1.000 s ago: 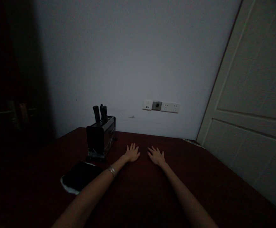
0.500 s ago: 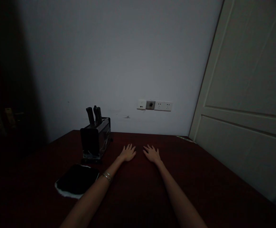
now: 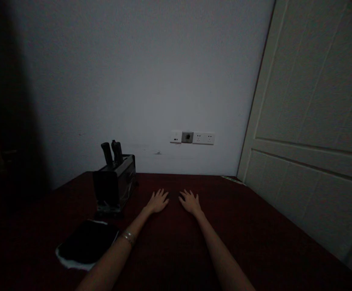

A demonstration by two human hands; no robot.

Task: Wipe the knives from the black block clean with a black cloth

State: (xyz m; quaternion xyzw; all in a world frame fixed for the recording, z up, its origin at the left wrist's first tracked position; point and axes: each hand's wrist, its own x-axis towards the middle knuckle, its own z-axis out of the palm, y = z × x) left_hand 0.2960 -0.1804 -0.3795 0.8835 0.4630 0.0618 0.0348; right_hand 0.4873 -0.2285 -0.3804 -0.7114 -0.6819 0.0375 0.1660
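Both arms reach forward over a dark red table (image 3: 176, 242). My left hand (image 3: 158, 201) lies palm down on it with fingers spread, holding nothing; a bracelet (image 3: 128, 237) circles that wrist. A short gap to the right, my right hand (image 3: 191, 203) rests flat as well, fingers apart and nothing in it. Left of my left hand stands a dark knife block (image 3: 114, 186) with several black handles (image 3: 112, 153) sticking up. Nearer to me, a flat black cloth or pad with a pale fuzzy edge (image 3: 88, 242) lies partly behind my left forearm.
A pale wall (image 3: 151, 81) rises behind the table, with a row of sockets and a switch (image 3: 192, 138) low on it. A white panelled door (image 3: 303, 121) borders the right side. A thin strip (image 3: 233, 180) lies at the far right corner. The left side is very dark.
The view has shifted slightly, so most things sit a little further left and lower. Both hands stay flat on the table in the same pose.
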